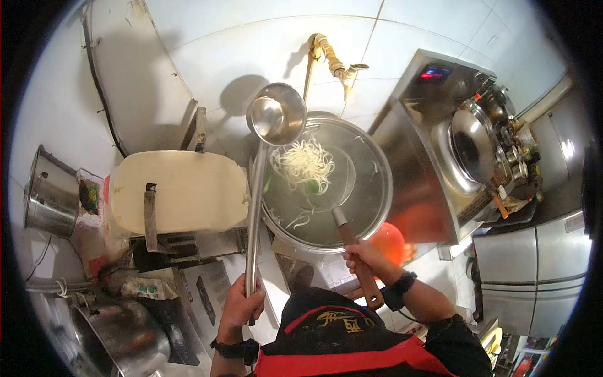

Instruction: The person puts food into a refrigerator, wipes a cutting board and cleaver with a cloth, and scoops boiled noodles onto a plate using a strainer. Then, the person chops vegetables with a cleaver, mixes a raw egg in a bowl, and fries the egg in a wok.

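Note:
My left hand [244, 299] is closed round the lower end of a long steel ladle handle. The ladle's bowl [277, 114] is raised at the upper left rim of a large round pot [384, 188]. With my right hand [370, 262] I grip the brown wooden handle of a strainer [353, 244], whose round head lies in the pot. White noodles [304, 162] are heaped at the strainer's left side, with a bit of green [314, 186] beside them. A few loose noodles [300, 220] float in the cloudy liquid nearer to me.
Left of the pot is a pale slab of dough [182, 191] with a metal blade-like piece [150, 217] on it. A tap [342, 72] juts from the wall behind. A wok [474, 146] stands at the right, and a red bowl [387, 242] is near the pot's lower right rim.

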Available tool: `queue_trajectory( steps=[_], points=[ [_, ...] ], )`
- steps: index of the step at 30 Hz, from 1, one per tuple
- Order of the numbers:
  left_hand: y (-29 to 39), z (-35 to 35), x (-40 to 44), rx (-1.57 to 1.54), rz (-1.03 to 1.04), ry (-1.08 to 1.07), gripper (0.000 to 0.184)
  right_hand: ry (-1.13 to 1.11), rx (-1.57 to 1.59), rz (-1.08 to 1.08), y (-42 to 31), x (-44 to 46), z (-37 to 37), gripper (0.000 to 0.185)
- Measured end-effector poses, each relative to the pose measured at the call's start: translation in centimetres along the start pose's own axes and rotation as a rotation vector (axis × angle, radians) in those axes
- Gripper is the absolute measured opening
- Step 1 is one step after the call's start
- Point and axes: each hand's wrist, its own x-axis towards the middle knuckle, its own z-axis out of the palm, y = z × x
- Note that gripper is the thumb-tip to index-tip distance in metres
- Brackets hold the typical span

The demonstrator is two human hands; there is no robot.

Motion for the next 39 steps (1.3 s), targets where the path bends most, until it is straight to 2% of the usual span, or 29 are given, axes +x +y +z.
queue_trajectory(
  steps=[4,7,11,13,14,19,23,25,29,31,33,35,39],
  points=[
    [-0.7,-0.2,-0.4,0.003,-0.027,0.011,0.021,0.046,-0.158,0.093,0.5,0.9,-1.8,0.016],
    [-0.5,-0.4,0.1,-0.017,0.052,-0.045,0.021,0.051,-0.351,0.131,-0.4,-0.6,0.0,0.015],
    [-1.3,-0.6,-0.4,-0.024,0.012,-0.046,0.021,0.046,-0.254,0.193,-0.2,-1.7,0.9,0.012],
    [-1.4,-0.7,-0.3,-0.050,0.026,-0.068,0.022,-0.112,-0.060,0.265,-1.0,-2.0,1.6,0.011],
    [-1.3,-0.7,-0.4,-0.040,0.034,-0.072,0.021,-0.114,-0.061,0.264,-1.4,-2.2,2.0,0.011],
    [-0.6,-0.2,-0.7,-0.027,0.030,-0.057,0.021,-0.307,0.330,0.274,-3.3,-1.6,4.1,0.010],
    [-0.3,0.0,-0.7,-0.040,0.032,-0.071,0.021,-0.413,0.309,0.234,-3.9,-0.1,4.0,0.010],
    [-0.3,0.0,-0.7,-0.036,0.027,-0.062,0.020,-0.444,0.458,0.248,-4.1,-0.4,3.7,0.013],
    [0.0,0.0,-0.7,-0.021,0.046,-0.080,0.020,-0.366,0.457,0.175,-2.9,-2.2,2.8,0.015],
    [0.1,0.2,-0.6,-0.027,0.053,-0.083,0.020,-0.235,0.334,0.096,-2.4,-3.3,2.8,0.017],
    [0.2,0.3,-0.5,-0.023,0.046,-0.086,0.020,-0.203,0.396,0.122,-2.1,-3.3,3.5,0.014],
    [0.1,0.3,-0.4,-0.012,0.047,-0.088,0.020,-0.070,0.237,0.044,-1.6,-2.2,4.2,0.012],
    [-0.1,0.2,-0.3,0.018,0.051,-0.086,0.019,-0.073,0.176,-0.013,-1.6,2.0,4.7,0.014]
  ],
)
